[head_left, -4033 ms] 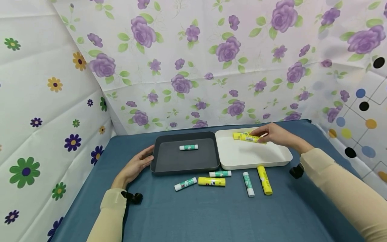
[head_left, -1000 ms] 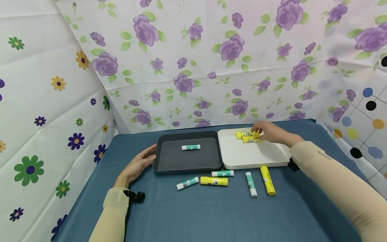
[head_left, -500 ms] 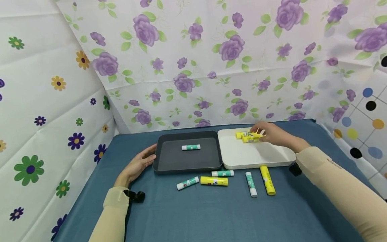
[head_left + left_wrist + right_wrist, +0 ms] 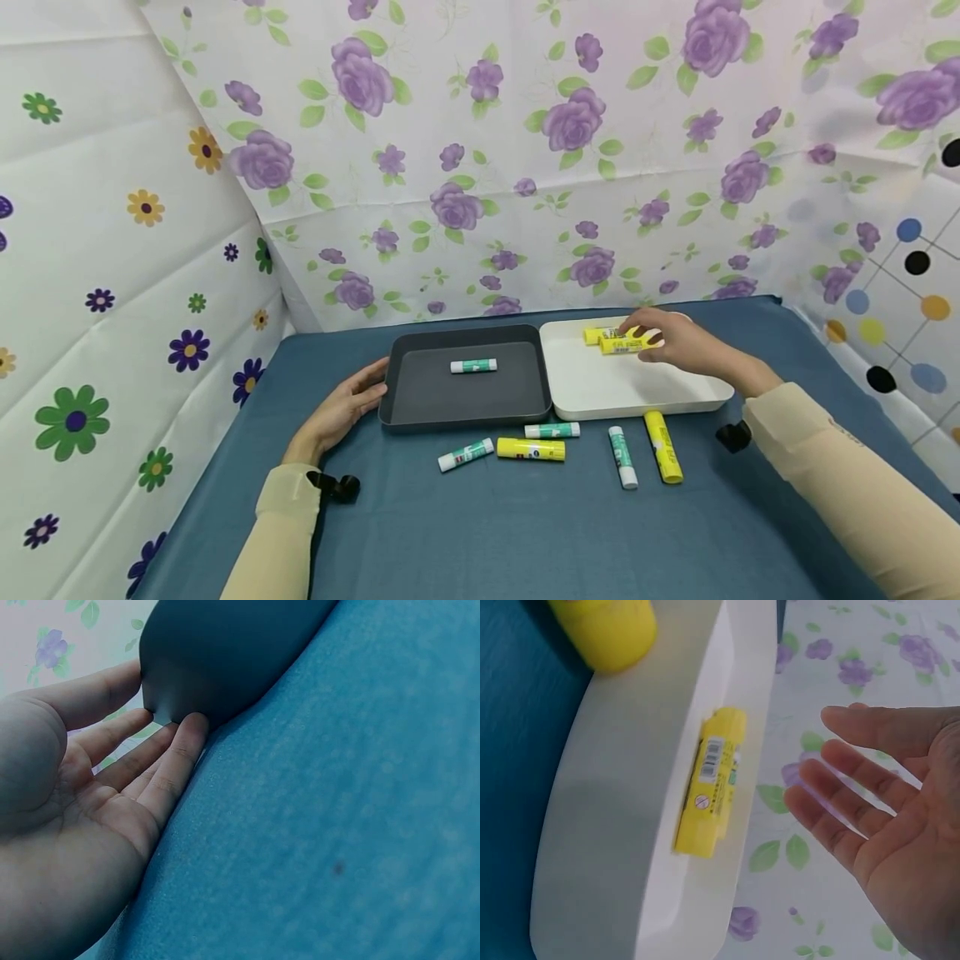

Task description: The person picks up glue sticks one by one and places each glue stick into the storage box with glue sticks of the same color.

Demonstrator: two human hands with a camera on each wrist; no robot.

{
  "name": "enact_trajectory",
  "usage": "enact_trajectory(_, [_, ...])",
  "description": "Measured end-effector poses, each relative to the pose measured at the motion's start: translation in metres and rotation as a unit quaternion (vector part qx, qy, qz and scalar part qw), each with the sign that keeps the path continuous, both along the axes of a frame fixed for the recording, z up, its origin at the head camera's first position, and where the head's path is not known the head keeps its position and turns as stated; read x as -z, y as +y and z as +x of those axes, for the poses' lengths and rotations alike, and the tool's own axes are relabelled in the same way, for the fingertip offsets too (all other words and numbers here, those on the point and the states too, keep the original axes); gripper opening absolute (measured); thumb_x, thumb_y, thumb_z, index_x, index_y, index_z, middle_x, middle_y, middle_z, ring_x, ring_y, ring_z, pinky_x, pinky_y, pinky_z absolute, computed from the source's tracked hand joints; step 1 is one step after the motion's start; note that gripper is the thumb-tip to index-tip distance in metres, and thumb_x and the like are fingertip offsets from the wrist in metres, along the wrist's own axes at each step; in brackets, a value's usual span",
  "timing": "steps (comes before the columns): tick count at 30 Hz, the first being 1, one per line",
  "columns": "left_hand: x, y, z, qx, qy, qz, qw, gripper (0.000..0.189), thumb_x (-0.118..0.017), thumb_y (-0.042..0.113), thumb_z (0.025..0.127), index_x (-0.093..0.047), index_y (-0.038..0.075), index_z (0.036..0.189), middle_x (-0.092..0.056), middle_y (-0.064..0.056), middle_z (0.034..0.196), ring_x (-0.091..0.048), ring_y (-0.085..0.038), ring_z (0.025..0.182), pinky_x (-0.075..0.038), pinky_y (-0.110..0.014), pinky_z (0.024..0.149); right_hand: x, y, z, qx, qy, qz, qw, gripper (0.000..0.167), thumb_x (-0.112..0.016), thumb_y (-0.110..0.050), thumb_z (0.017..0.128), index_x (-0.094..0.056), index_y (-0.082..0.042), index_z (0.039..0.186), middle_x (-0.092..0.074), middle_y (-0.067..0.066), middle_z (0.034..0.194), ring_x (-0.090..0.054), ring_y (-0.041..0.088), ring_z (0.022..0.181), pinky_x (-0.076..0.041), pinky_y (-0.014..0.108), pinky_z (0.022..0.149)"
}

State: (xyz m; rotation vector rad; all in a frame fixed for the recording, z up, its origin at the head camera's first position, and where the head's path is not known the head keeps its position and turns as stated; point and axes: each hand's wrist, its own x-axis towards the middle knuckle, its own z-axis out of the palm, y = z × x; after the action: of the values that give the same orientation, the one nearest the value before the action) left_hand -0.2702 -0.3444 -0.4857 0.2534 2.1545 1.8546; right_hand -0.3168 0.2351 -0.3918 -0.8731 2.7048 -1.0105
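Note:
My left hand (image 4: 339,412) rests its extended fingers against the left side of the dark grey tray (image 4: 465,410); the left wrist view shows the fingertips (image 4: 193,726) at the tray's corner. One green and white glue stick (image 4: 474,365) lies inside that tray. Over the white tray (image 4: 637,387), my right hand (image 4: 678,340) hovers with fingers loosely spread. Below its fingertips are two yellow glue sticks, the front one (image 4: 618,345) partly covering the back one (image 4: 594,335). In the right wrist view, a gap separates the right hand (image 4: 900,817) from the yellow glue stick (image 4: 709,784).
On the blue cloth (image 4: 480,533) before the trays lie three green and white glue sticks (image 4: 466,455) and two yellow ones, one sideways (image 4: 531,449) and one pointing forward (image 4: 663,447). Floral sheeting (image 4: 480,167) hangs behind the table.
Four seconds ago my right hand held a yellow glue stick above the white tray. It now lies there beside the other, and the fingers have let go and drawn back. The left hand stays put.

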Motion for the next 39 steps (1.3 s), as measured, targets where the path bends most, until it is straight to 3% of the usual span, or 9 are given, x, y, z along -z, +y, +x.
enact_trajectory(13, [-0.001, 0.001, -0.001, -0.002, -0.003, 0.0, 1.0, 0.067, -0.055, 0.022, 0.111, -0.022, 0.017, 0.168, -0.019, -0.016, 0.171, -0.02, -0.039, 0.156, -0.02, -0.06, 0.127, -0.002, -0.003, 0.029, 0.009, -0.01, -0.026, 0.9996, 0.041, -0.073, 0.003, 0.095, -0.066, -0.007, 0.134, -0.058, 0.013, 0.138, -0.057, 0.039, 0.123, -0.053, 0.063, 0.101])
enact_trajectory(29, [-0.002, 0.003, 0.0, -0.002, -0.002, -0.003, 1.0, 0.067, -0.055, 0.022, 0.111, -0.022, 0.018, 0.168, -0.02, -0.016, 0.171, -0.021, -0.039, 0.156, -0.021, -0.059, 0.127, 0.004, -0.013, 0.053, -0.016, 0.019, -0.043, 0.9987, 0.038, -0.073, 0.003, 0.095, -0.067, -0.006, 0.131, -0.065, 0.011, 0.13, -0.061, 0.04, 0.116, -0.057, 0.056, 0.097])
enact_trajectory(39, [-0.003, 0.003, 0.001, -0.006, -0.003, -0.009, 0.9999, 0.067, -0.056, 0.022, 0.111, -0.022, 0.018, 0.168, -0.019, -0.016, 0.171, -0.02, -0.039, 0.156, -0.021, -0.059, 0.127, 0.004, -0.016, 0.071, -0.022, 0.016, -0.036, 0.999, 0.033, -0.073, -0.002, 0.096, -0.069, -0.008, 0.128, -0.066, 0.007, 0.128, -0.064, 0.03, 0.113, -0.058, 0.049, 0.097])
